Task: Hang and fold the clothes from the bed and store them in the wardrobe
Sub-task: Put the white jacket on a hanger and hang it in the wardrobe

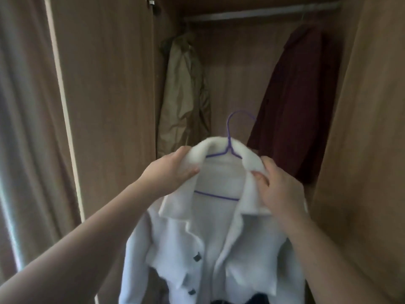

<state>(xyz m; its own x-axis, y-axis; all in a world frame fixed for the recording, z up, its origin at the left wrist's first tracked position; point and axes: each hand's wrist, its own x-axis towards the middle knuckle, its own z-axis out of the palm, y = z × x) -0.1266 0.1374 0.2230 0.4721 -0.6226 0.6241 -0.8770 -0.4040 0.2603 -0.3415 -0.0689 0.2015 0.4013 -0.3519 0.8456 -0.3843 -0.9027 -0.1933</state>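
The left hand (pixel 173 170) is clenched on the left side of the collar of a white fleece jacket (pixel 210 249), thumb on top of the fabric and fingers tucked under the fold. The right hand (pixel 280 189) grasps the right side of the same collar, pinching the lapel edge between thumb and fingers. The jacket sits on a purple wire hanger (pixel 230 150), whose hook rises free above the collar and whose lower bar shows through the open neck. The jacket front has dark buttons (pixel 197 256) down the left edge and a flap pocket on each side; no label or writing can be read on it. The jacket is held up in front of the open wooden wardrobe (pixel 114 84), below its metal hanging rail (pixel 263 13) and not on it. A beige coat (pixel 184 95) hangs from the rail at the left and a dark red garment (pixel 300 102) at the right, well apart, with the hanger's hook showing between them. A pale curtain (pixel 24 128) hangs at the far left beside the wardrobe door.
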